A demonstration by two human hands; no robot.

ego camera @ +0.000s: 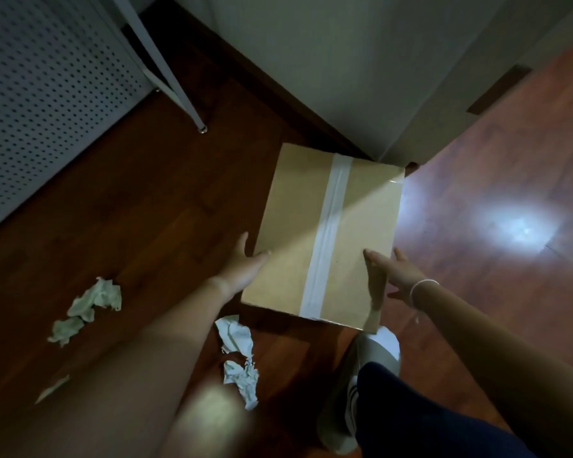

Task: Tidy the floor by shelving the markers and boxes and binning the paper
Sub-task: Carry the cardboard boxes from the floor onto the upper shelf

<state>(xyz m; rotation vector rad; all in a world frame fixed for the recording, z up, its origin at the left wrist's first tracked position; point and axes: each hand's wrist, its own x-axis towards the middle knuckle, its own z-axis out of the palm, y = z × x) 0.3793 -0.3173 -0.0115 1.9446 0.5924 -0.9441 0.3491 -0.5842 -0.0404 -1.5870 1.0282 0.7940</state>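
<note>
A brown cardboard box (295,226), sealed with a strip of white tape, sits between my two hands above the dark wooden floor. My left hand (245,266) presses its left edge with the thumb on top. Against the right edge lies my right hand (396,276), thumb over the top face. The box's near corner covers part of my shoe, so it looks lifted. Crumpled paper (91,307) lies on the floor at the left. More crumpled paper (240,357) lies under my left forearm. A small scrap (52,388) is at the lower left. No markers are visible.
A white perforated panel (40,94) stands at the upper left, with a slanted metal leg (176,84) beside it. A pale wall corner (344,77) rises behind the box. My grey shoe (351,385) and dark trouser leg are at the lower right. A light glare shines on the floor at the right.
</note>
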